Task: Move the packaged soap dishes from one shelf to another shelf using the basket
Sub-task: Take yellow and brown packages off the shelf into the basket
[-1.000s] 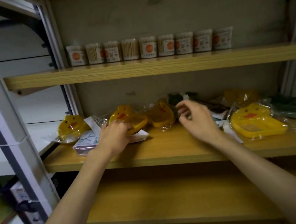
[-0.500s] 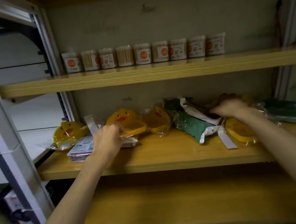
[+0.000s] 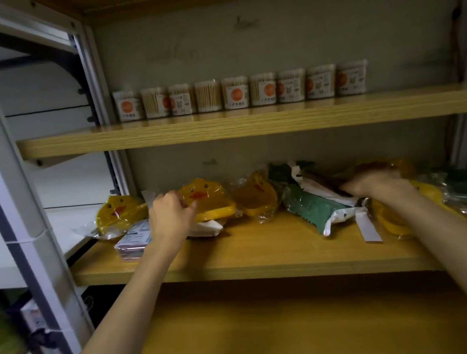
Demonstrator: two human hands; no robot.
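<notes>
Since no basket shows anywhere, I can't tell whether this middle shelf [image 3: 267, 250] is being emptied or filled. The left hand [image 3: 169, 219] curls its fingers onto a packaged yellow duck soap dish [image 3: 208, 198] at the far left. The right hand [image 3: 379, 185], blurred, lies on dark packets [image 3: 318, 182] further right, above another yellow dish [image 3: 390, 223]; its grip I cannot tell.

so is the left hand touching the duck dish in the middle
Touching. The head view shows the left hand with its fingers curled against the wrapped duck dish, no gap between them.
</notes>
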